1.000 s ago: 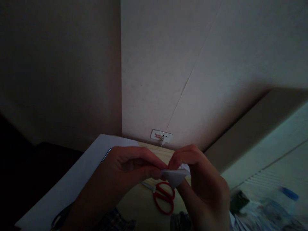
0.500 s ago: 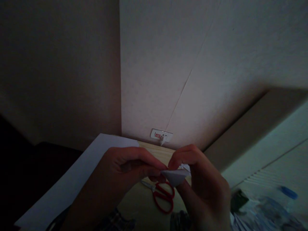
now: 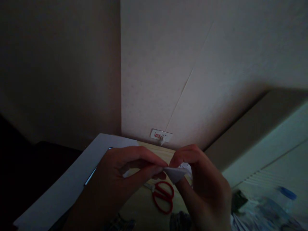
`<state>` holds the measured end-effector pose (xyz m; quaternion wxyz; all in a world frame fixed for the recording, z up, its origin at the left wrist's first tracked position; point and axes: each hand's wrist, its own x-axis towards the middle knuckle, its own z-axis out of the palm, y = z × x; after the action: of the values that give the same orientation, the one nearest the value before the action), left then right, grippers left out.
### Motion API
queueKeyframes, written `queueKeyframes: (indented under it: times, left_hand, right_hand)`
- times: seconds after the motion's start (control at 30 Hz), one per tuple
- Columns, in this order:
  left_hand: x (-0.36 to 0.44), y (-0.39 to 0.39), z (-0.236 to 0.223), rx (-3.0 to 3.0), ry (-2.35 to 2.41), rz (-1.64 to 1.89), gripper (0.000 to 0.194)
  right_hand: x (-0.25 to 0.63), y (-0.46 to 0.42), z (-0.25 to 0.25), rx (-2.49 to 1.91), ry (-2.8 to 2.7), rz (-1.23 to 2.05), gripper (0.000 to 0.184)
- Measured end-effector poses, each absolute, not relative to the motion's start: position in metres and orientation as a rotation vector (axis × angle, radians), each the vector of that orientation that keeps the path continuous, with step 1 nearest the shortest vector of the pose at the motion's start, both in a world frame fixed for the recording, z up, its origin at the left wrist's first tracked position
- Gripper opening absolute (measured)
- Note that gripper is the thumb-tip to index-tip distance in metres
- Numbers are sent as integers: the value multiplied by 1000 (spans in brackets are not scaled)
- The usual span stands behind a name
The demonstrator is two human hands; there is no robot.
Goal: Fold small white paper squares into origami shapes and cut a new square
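A small piece of folded white paper (image 3: 176,174) is held up between both hands above the table. My left hand (image 3: 134,166) pinches its left corner between thumb and index finger. On the other side, my right hand (image 3: 202,183) grips it with a bent index finger on top and the thumb beneath. Part of the paper is hidden behind the right fingers. Below the hands, red-handled scissors (image 3: 163,196) lie on the wooden table (image 3: 156,150), their blades pointing left and partly covered by the left hand.
A large white sheet (image 3: 69,179) covers the table's left side, with a dark-edged flat object (image 3: 90,176) partly behind my left wrist. On the wall is a socket (image 3: 160,135) with a plug in it. A blue-capped plastic bottle (image 3: 286,194) lies at lower right.
My left thumb has shifted slightly up and right along the paper's edge, and the paper has tilted a little. The right hand has hardly moved.
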<state>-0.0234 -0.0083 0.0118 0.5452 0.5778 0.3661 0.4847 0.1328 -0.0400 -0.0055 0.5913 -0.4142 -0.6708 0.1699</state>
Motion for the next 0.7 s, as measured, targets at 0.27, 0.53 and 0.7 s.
queueKeyframes:
  times: [0.27, 0.53, 0.7]
  left_hand:
    - [-21, -8, 15, 1334, 868, 1133, 15]
    - [-25, 0, 9, 1424, 785, 1101, 11]
    - [-26, 1, 6, 1382, 785, 1102, 11]
  right_hand:
    - [135, -37, -5, -951, -1564, 358, 20]
    - [132, -37, -4, -959, -1590, 253, 17]
    - [130, -36, -3, -932, -1604, 196, 19]
